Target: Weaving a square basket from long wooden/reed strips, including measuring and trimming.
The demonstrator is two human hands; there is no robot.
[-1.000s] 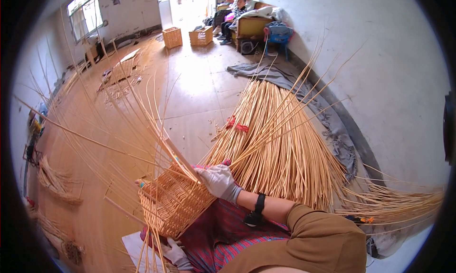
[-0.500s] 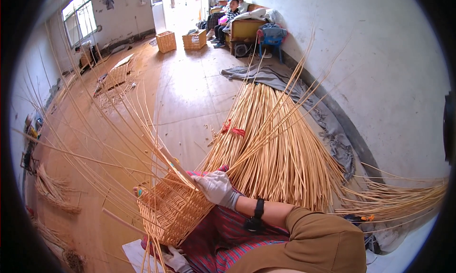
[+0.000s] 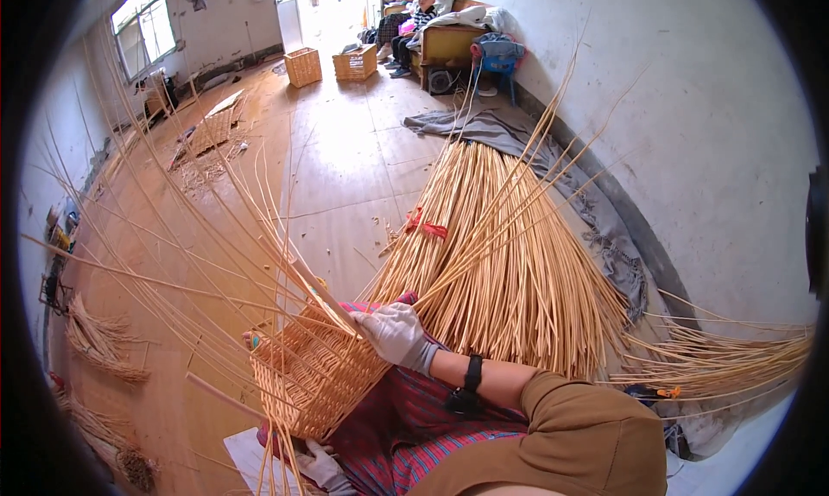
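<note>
while a stick (image 3: 318, 286) is gripped by right hand (image 3: 397, 334), wicker basket (image 3: 324, 379) could be tipped by slackening; grip of left hand (image 3: 323, 468) unclear.

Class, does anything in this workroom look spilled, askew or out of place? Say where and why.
Pale scraps litter the floor near a woven piece toward the far left, like unswept debris. The grey cloth lies rumpled, not folded, beside the long rods.
</note>
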